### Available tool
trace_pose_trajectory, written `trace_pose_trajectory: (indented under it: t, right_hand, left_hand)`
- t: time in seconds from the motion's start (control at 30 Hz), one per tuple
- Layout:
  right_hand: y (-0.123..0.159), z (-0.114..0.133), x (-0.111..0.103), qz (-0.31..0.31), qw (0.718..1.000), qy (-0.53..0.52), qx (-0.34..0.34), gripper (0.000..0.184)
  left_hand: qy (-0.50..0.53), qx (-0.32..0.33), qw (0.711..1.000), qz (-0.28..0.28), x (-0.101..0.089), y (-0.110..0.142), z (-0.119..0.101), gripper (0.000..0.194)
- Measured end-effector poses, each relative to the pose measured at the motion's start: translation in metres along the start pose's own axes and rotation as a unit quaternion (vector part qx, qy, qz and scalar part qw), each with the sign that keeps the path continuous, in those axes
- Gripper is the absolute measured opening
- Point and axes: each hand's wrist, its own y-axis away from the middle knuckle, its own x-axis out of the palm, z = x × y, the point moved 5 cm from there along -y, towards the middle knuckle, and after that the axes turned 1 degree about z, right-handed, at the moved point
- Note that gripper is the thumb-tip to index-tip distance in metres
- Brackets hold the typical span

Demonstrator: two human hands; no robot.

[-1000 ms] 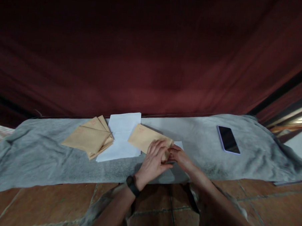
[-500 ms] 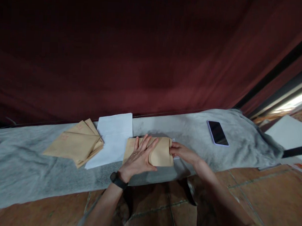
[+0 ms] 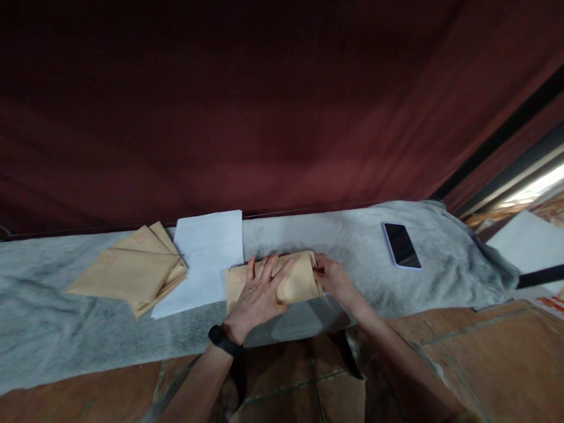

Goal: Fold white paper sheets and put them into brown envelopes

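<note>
A brown paper envelope [image 3: 302, 278] lies crosswise on the grey cloth, its right end bulging and curled up. My left hand [image 3: 260, 291], with a black band on the wrist, presses flat on it with the fingers spread. At the envelope's right end is my right hand [image 3: 332, 279], its fingers curled in at the edge and their tips partly hidden. A thin white sliver shows beside that end; I cannot tell whether it is inside or under the envelope. White paper sheets [image 3: 210, 239] lie just left, partly beneath a fanned pile of brown envelopes [image 3: 130, 270].
A phone [image 3: 402, 245] in a lilac case lies to the right on the grey cloth [image 3: 356, 230]. Behind the cloth-covered surface hangs a dark red curtain [image 3: 285, 143]. Terracotta tiles [image 3: 504, 352] cover the floor in front.
The envelope has turned to lie more level, and its right end has bulged up. My left hand has spread flat over it. My right fingers have moved to its right edge. The view has shifted rightward.
</note>
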Motion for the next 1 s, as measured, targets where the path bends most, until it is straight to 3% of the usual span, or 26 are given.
trace_pose_trajectory:
  t: [0.13,0.23,0.37,0.47,0.6,0.8,1.0]
  right_hand:
    - [0.007,0.011,-0.01,-0.097,0.985,0.135,-0.044,0.02]
    - [0.01,0.018,-0.009,-0.099,0.982,0.148,-0.066,0.009]
    - [0.007,0.018,-0.003,-0.034,0.995,0.073,-0.061,0.015]
    - [0.005,0.016,-0.002,0.002,0.998,-0.044,-0.038,0.02]
    - [0.008,0.012,-0.005,0.056,0.978,-0.196,0.046,0.021]
    - [0.017,0.01,0.006,0.155,0.944,-0.269,0.114,0.036]
    - [0.014,0.004,0.028,0.1,0.915,-0.366,0.139,0.04]
  left_hand:
    - [0.004,-0.002,1.0,0.005,0.004,-0.002,0.001,0.105]
    - [0.003,-0.003,1.0,0.0,0.004,-0.003,0.001,0.106]
    - [-0.002,-0.005,1.0,-0.001,0.004,-0.002,0.001,0.108]
    - [-0.001,-0.003,1.0,-0.003,0.003,-0.003,-0.001,0.107]
    - [-0.002,0.009,1.0,-0.009,0.001,-0.003,-0.007,0.105]
    - [0.045,0.017,0.999,0.021,0.009,-0.003,-0.009,0.105]
    - [0.083,0.006,0.995,0.054,0.027,-0.002,0.0,0.106]
